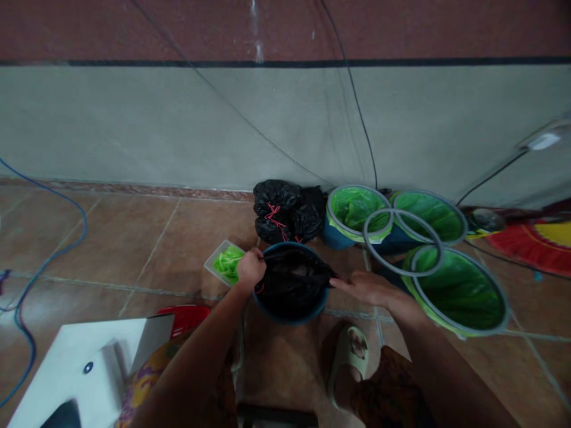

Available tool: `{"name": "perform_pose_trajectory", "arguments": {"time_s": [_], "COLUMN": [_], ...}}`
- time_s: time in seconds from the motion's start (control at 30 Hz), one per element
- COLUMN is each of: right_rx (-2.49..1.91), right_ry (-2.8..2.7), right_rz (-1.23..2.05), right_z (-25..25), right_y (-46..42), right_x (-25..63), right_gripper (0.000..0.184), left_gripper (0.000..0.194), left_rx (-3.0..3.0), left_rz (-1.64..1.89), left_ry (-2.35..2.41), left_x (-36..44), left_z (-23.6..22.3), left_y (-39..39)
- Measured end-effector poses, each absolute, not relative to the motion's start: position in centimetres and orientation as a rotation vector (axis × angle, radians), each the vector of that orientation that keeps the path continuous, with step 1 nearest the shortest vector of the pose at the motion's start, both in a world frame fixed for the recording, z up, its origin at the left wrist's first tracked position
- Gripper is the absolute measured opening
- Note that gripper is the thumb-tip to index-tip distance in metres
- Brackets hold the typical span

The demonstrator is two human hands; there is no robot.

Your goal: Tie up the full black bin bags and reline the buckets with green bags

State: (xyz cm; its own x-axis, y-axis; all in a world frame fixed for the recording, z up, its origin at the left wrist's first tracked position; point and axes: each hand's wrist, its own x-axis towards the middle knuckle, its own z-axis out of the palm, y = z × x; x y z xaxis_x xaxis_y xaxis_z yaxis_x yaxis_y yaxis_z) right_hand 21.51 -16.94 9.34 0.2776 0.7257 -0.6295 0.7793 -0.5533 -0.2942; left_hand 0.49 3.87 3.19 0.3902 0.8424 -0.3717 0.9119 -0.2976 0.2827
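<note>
A black garbage bag (289,279) sits inside a round blue trash bin (292,321) on the floor before me. My left hand (252,266) is closed on the bag's edge at the bin's left side. At the right side, my right hand (363,286) pinches the opposite edge of the bag, so its mouth is drawn out sideways between them. Just left of my left hand lies a white plastic tray (213,267) with a bright green bundle of plastic bags (228,263) in it.
Tied black garbage bags (279,205) rest against the wall. Bins with green liners (459,291) stand to the right, a loose grey ring (404,270) lying across their rims. A white box (75,368) is at lower left; a blue cable (57,252) crosses the floor. My slippered foot (350,362) is close by.
</note>
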Motion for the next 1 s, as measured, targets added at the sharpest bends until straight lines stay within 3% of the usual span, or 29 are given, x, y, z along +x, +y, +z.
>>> {"name": "perform_pose_trajectory", "arguments": {"time_s": [0.27, 0.53, 0.67, 0.83, 1.0], "right_rx": [2.521, 2.701, 2.836, 2.773, 2.713], "right_ry": [1.344, 0.977, 1.188, 1.417, 1.457], "right_rz": [-1.128, -0.723, -0.565, -0.721, -0.839], "right_z": [8.3, 8.1, 6.6, 2.8, 0.1], "right_y": [-16.8, -14.1, -11.3, -8.1, -6.8], "right_x": [21.6, 21.9, 21.5, 18.4, 15.3], "right_gripper": [0.069, 0.048, 0.04, 0.047, 0.043], "left_gripper": [0.022, 0.027, 0.03, 0.03, 0.028], "left_rx": [2.279, 2.47, 2.527, 2.539, 2.501], "left_rz": [-0.135, -0.26, -0.32, -0.365, -0.464], "left_ry": [1.518, 1.45, 1.388, 1.331, 1.346], "left_x": [0.3, -0.7, -1.7, -3.0, -4.2], "left_z": [3.8, 4.0, 3.5, 3.5, 3.5], "left_y": [4.1, 3.5, 3.7, 4.1, 4.5]}}
